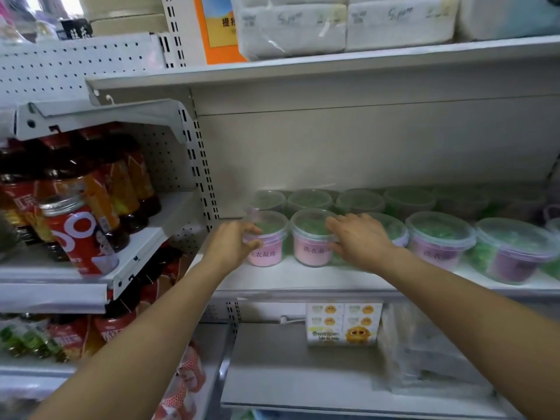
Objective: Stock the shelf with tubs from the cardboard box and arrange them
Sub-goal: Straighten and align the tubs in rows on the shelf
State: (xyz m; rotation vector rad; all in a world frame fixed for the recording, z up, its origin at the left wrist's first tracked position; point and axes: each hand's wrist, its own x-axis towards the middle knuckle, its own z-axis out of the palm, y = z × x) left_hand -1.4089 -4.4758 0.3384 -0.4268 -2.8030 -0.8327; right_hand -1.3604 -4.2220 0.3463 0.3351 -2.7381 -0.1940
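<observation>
Grip: L hand (233,242) wraps 1st tub (268,250) just right of upright (200,165), R hand (362,237) clasps 2nd tub (310,248) farther right, both on shelf (303,283); risk: hasty shove knocks back tubs (309,200) askew or tips one off.

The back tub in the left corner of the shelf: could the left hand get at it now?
Probably, but only from above. The left hand grips the front tub standing right before the back tub, so it must let go first. Plenty of open space shows overhead.
</observation>
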